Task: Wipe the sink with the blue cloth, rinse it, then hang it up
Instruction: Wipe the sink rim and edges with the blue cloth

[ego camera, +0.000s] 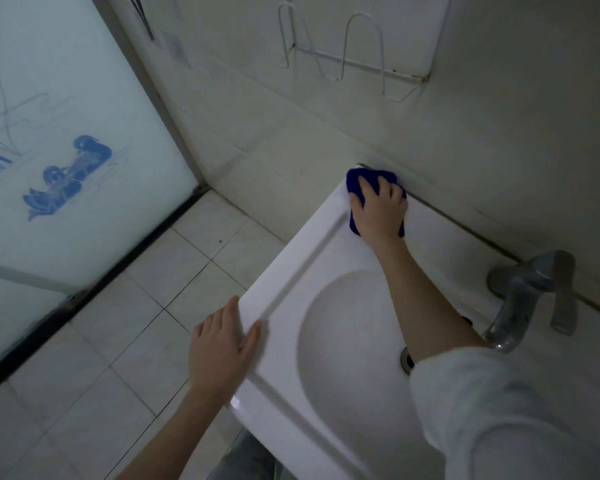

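The white sink (291, 271) fills the lower right of the head view, with an oval basin. My right hand (378, 209) presses flat on the blue cloth (355, 181) at the sink's far left corner, against the wall. Most of the cloth is hidden under the palm. My left hand (222, 344) rests on the sink's left rim, fingers spread, holding nothing. A white wire rack (347, 60) hangs on the wall above the sink.
A metal tap (527, 299) stands at the back right of the sink. The drain (406, 362) is partly hidden by my right sleeve. A frosted glass door with blue patterns (66, 161) stands on the left, over a tiled floor (153, 306).
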